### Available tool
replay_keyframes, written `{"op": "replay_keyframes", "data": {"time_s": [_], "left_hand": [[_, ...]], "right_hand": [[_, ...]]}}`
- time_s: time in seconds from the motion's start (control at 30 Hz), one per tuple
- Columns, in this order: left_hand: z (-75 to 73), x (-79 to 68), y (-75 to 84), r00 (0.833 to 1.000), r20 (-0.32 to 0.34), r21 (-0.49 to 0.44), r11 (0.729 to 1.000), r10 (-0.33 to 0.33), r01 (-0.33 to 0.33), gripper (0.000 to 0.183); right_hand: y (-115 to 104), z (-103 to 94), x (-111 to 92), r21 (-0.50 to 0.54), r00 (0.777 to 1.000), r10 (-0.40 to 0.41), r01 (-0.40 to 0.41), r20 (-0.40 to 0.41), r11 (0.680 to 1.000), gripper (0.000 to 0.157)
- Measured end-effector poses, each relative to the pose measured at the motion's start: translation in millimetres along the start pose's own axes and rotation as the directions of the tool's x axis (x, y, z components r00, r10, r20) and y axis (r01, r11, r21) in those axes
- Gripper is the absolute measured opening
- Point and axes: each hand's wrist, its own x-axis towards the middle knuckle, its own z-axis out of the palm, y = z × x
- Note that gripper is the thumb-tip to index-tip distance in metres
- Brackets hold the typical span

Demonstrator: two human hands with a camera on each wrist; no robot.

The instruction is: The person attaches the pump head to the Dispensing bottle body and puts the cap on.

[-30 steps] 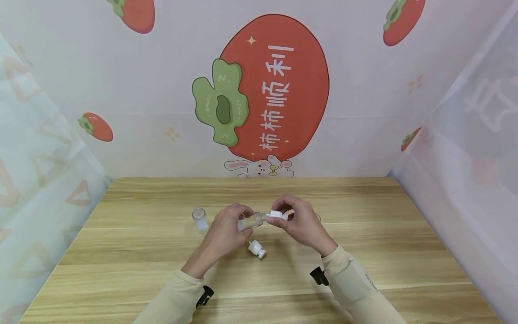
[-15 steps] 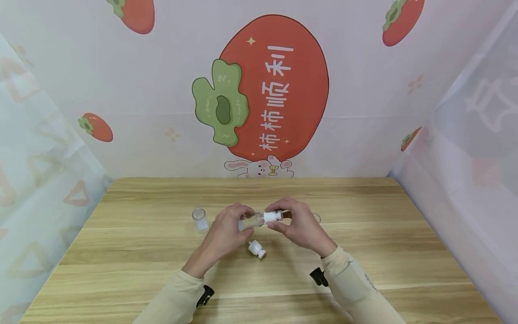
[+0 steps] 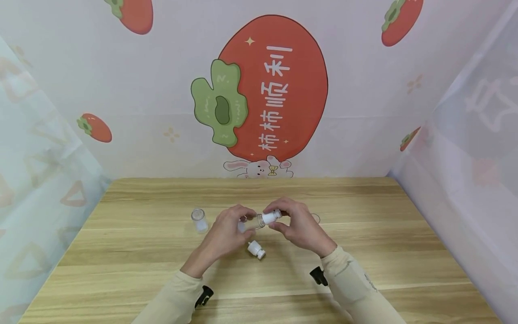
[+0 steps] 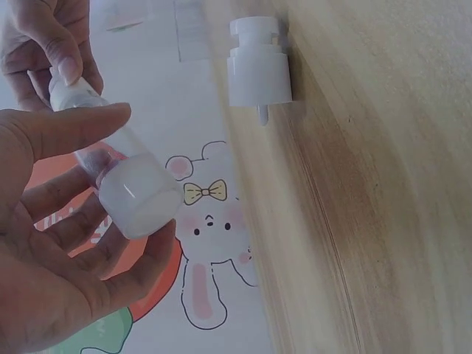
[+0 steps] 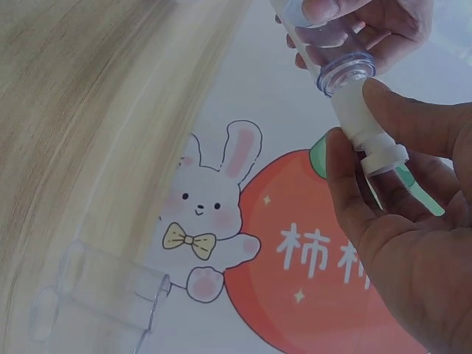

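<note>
My left hand [image 3: 228, 227] grips a clear bottle [image 3: 252, 222] with a white base [image 4: 140, 195], thumb on one side and fingers on the other. The bottle lies tilted above the table, its mouth toward my right hand [image 3: 299, 225]. That hand pinches a white pump head [image 5: 358, 114] between thumb and fingers, its collar right at the bottle's neck [image 5: 346, 72]. A second white pump head [image 3: 256, 249] lies on its side on the table below the hands; it shows large in the left wrist view.
Another clear bottle [image 3: 199, 220] with a white lower part stands left of my left hand. Clear, cup-like plastic pieces [image 5: 110, 295] lie on the table beyond my right hand, mostly hidden in the head view. A printed cloth wall [image 3: 356, 148] borders the table's back edge.
The pump head has moved left against the bottle's mouth, closing the gap seen earlier, and now tilts slightly. My right fingers have shifted on it. The left hand stays almost still.
</note>
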Motion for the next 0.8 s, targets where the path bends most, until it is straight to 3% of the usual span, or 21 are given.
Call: {"op": "replay_keyframes", "data": {"time_s": [0.43,0.8], "left_hand": [[0.8,0.7,3.3,1.0,-0.015,0.013,1.0,0.016,-0.016,0.033],[3.4,-0.9,9.3,0.997,-0.062,0.091,0.995,0.034,-0.028,0.034]], "right_hand": [[-0.6,-0.8,-0.4,-0.023,1.0,-0.007,0.007,0.003,1.0,0.03],[-2.4,0.1,2.0,-0.035,0.989,0.148,-0.149,-0.016,0.988,0.011]]}}
